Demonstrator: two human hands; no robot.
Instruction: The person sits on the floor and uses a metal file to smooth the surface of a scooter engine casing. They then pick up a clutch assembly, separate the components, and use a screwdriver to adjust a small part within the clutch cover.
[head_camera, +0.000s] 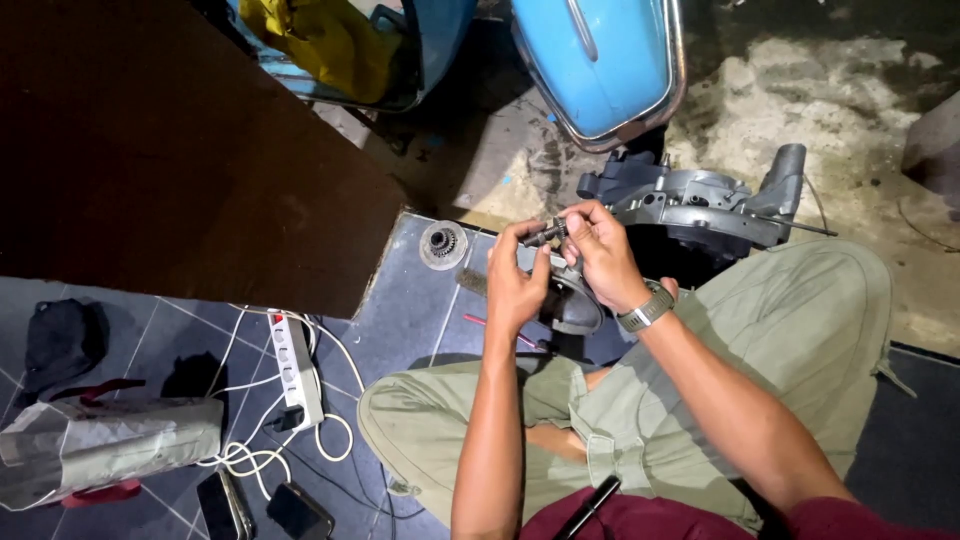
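Observation:
My left hand and my right hand both pinch a small dark metal shaft-like part, held up between them above the floor. A grey watch sits on my right wrist. Just beyond my hands lies a grey metal engine casing. A round gear rests on the floor left of my hands. Under my hands a dark rounded metal cover is partly hidden. I sit cross-legged in olive trousers.
A blue scooter body stands at the top. A large dark board covers the upper left. A white power strip with tangled cables, two phones, a grey wrapped bundle and a black pouch lie at left.

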